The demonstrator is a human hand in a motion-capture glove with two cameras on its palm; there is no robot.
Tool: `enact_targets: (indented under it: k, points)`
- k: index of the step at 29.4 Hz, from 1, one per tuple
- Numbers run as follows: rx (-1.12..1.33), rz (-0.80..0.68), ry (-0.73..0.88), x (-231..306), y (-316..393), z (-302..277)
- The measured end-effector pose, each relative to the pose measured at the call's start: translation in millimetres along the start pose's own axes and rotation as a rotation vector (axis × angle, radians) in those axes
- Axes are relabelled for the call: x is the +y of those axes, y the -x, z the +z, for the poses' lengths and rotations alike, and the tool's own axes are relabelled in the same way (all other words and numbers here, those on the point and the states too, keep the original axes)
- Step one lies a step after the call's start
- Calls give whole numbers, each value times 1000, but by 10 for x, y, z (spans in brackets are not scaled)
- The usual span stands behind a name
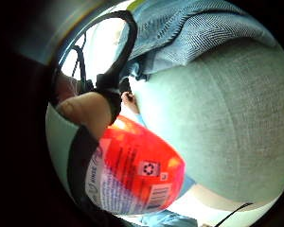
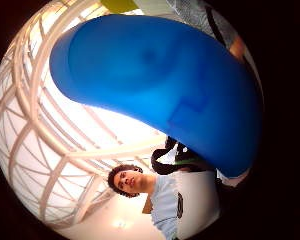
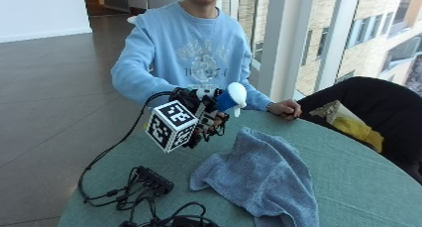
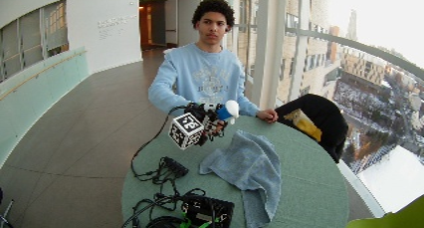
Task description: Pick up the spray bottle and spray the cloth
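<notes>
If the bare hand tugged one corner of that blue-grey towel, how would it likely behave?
The blue-grey terry towel lies rumpled in soft folds on the green table, so it would likely flop and drag, not slide stiffly. Its looped weave probably grips rather than slips. It looks light for its spread.

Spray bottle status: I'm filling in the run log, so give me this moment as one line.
right hand: holds spray bottle above table | cloth: crumpled on table, beside bottle | bare hand: rests on table edge
</notes>
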State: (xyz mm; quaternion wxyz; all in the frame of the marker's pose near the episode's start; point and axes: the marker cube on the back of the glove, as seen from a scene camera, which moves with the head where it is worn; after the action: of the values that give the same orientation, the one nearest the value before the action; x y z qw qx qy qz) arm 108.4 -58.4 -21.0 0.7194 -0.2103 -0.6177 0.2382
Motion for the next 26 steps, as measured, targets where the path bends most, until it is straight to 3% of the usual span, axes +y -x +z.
enact_targets:
  k: [26]
  points:
    - [18, -17, -5, 4, 14, 61]
